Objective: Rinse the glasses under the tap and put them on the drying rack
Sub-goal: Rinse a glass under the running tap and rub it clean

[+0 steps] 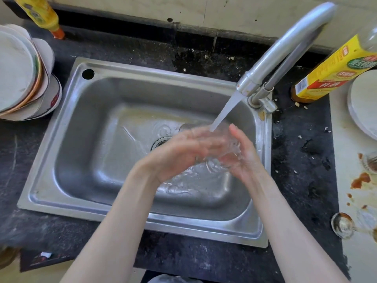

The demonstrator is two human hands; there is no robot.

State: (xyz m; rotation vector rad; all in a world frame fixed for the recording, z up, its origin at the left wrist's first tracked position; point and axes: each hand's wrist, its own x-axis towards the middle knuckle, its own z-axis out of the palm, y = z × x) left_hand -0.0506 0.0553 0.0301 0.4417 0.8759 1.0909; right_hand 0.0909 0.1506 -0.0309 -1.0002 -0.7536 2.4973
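Observation:
A clear glass (219, 149) is held between both hands over the steel sink (85, 144), right under the running water from the tap (285, 52). My left hand (175, 156) wraps its fingers round the glass from the left. From the right side, my right hand (244, 154) cups the glass. Water streams over the glass and splashes into the basin below. The glass is partly hidden by my fingers. No drying rack is in view.
A stack of plates and bowls (22, 78) sits left of the sink. A yellow bottle (42, 15) stands at the back left, a yellow-labelled bottle (334, 68) at the right. A white plate (365, 103), a dirty spoon (342, 225) and sauce stains lie on the right counter.

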